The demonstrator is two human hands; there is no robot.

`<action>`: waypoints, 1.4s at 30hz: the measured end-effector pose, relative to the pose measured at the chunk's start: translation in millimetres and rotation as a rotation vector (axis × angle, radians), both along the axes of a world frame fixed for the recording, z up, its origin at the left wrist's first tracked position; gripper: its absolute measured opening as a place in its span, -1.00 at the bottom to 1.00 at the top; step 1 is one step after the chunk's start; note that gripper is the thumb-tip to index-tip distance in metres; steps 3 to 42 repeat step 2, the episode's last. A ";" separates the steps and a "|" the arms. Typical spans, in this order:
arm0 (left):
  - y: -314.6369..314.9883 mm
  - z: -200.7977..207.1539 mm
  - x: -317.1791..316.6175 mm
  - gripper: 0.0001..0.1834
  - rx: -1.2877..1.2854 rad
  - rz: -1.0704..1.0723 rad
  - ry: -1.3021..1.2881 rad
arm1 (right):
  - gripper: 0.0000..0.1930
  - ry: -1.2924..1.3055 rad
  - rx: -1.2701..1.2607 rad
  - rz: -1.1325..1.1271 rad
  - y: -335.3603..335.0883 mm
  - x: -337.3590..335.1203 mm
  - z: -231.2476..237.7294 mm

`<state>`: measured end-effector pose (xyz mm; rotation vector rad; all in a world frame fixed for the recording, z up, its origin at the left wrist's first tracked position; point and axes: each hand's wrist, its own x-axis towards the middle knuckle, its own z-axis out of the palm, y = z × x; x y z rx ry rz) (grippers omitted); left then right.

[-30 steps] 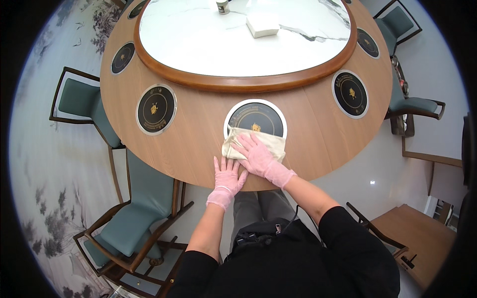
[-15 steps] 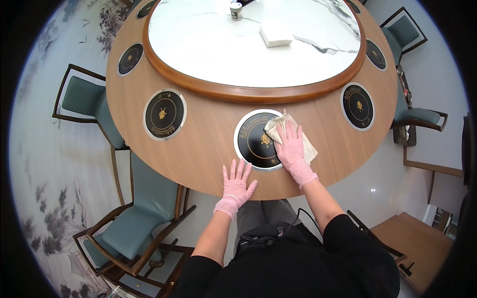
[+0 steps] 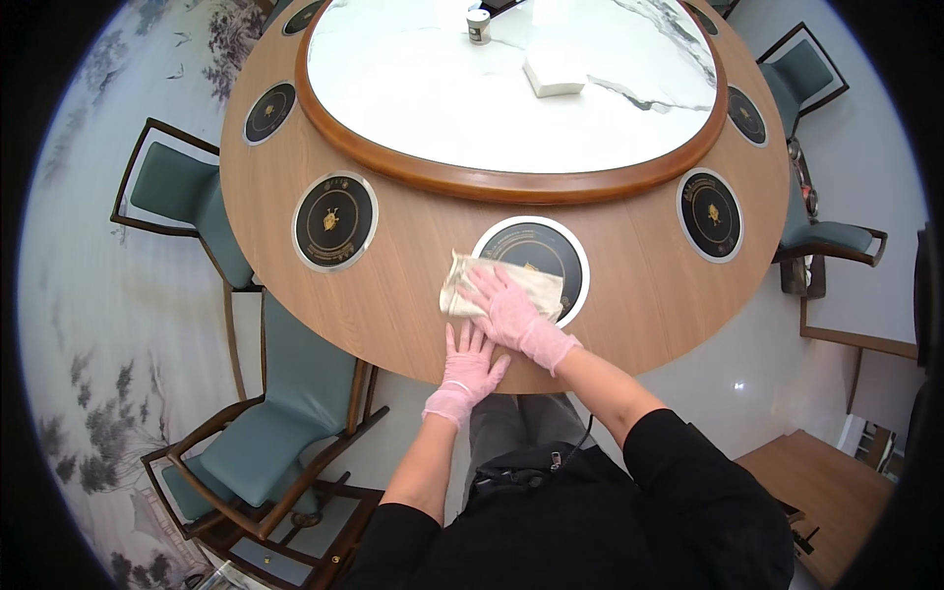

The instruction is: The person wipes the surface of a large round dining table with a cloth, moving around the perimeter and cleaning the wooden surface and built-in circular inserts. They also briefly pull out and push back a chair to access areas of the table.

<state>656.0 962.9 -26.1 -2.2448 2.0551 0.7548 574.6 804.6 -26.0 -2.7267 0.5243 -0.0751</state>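
Note:
My right hand (image 3: 511,310), in a pink glove, lies flat with its fingers stretched out over a cream cloth (image 3: 536,287). The cloth is spread over the near left part of a round black induction plate (image 3: 560,258) with a silver rim and onto the wood beside it. My left hand (image 3: 467,372), gloved in pink too, rests palm down at the near edge of the round wooden table (image 3: 649,324), fingers apart. Its fingertips reach close under the right hand; whether they touch is hard to tell.
A marble-topped turntable (image 3: 423,108) with a brown rim fills the table's middle, bearing a white block-shaped stack (image 3: 554,77) and a small cup (image 3: 478,28). More black plates (image 3: 335,221) ring the table. Green chairs (image 3: 265,442) stand at the left, others (image 3: 831,236) at the right.
My right hand has swept left with the cloth, from the plate's right side to its near left side. My left hand stays at about the same spot.

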 end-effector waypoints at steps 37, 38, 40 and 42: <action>4.0 2.8 -0.6 -0.23 -0.006 -0.008 0.025 | -0.33 -0.011 0.045 0.051 15.1 -25.5 -1.6; 4.0 2.8 -0.6 -0.23 -0.006 -0.008 0.025 | -0.33 -0.011 0.045 0.051 15.1 -25.5 -1.6; 4.0 2.8 -0.6 -0.23 -0.006 -0.008 0.025 | -0.33 -0.011 0.045 0.051 15.1 -25.5 -1.6; 4.0 2.8 -0.6 -0.23 -0.006 -0.008 0.025 | -0.33 -0.011 0.045 0.051 15.1 -25.5 -1.6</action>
